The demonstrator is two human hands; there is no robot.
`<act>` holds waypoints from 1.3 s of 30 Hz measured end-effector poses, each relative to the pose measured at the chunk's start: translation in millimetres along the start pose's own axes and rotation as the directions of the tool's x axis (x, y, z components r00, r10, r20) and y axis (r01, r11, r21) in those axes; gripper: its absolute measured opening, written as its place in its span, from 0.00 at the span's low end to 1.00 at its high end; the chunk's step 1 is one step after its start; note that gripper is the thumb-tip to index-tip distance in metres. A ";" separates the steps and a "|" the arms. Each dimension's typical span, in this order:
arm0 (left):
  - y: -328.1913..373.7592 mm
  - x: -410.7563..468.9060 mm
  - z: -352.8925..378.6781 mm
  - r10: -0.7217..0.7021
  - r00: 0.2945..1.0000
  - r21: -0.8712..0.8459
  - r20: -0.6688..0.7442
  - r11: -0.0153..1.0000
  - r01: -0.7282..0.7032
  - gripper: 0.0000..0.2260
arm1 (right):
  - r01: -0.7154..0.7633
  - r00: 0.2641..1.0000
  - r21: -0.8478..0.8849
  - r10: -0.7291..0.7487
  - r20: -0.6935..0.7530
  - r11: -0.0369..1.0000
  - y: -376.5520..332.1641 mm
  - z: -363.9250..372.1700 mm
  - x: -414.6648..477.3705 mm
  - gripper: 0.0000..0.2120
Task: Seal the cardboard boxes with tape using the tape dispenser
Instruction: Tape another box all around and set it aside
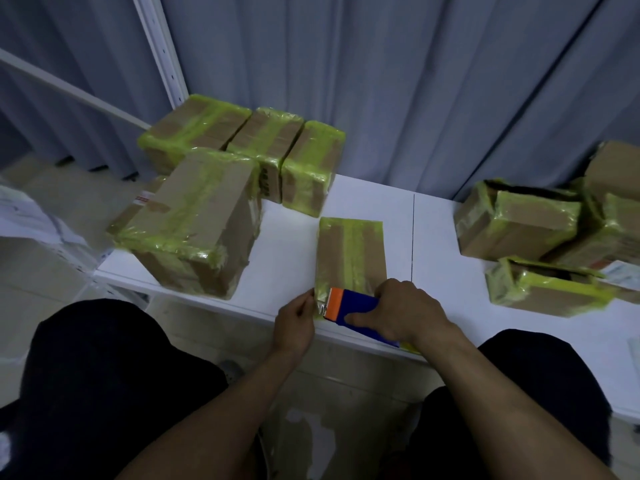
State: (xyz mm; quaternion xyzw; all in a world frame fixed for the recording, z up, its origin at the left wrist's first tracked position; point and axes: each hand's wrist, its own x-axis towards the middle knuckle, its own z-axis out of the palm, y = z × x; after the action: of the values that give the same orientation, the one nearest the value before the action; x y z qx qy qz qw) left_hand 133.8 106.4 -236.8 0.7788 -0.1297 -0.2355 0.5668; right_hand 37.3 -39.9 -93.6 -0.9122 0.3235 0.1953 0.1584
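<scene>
Box being worked: a small cardboard box lay flat near the front edge of the white table, its top crossed by strips of yellow-green tape, its near end right at the person's hands.

Tape dispenser: the blue dispenser with an orange front sat at the near end of that box, its orange edge turned toward the left hand.

Right hand: the right hand was closed around the dispenser's blue body, fingers over the top and thumb along the near side.

Left hand: the left hand was pinched narrow on the loose end of tape at the box's near left corner, just beside the dispenser's orange edge.

Left group: a large taped box stood at the table's left front; behind it three more taped boxes stood side by side, touching one another, against the curtain.

Right group: several taped boxes were piled at the table's right side, some tilted and leaning on each other; one showed a dark opening along its top.

Backdrop: a grey pleated curtain hung behind the table, and a white metal upright slanted past the left boxes.

Person: seated, dark-clothed knees on either side below the table edge, bare forearms reaching forward.
</scene>
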 end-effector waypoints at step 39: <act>18.6 19.5 -48.6 0.642 0.681 0.537 0.353 0.457 -0.709 0.17 | 0.044 0.995 0.137 -0.031 -0.096 0.990 55.8 -11.0 -37.8 0.26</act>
State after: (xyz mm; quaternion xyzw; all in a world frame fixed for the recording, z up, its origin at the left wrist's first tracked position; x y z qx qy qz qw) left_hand 176.6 131.2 -211.5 0.7922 -0.5270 0.0290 0.3064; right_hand -23.3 -65.8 -75.7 -0.9130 0.3263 0.1264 0.2096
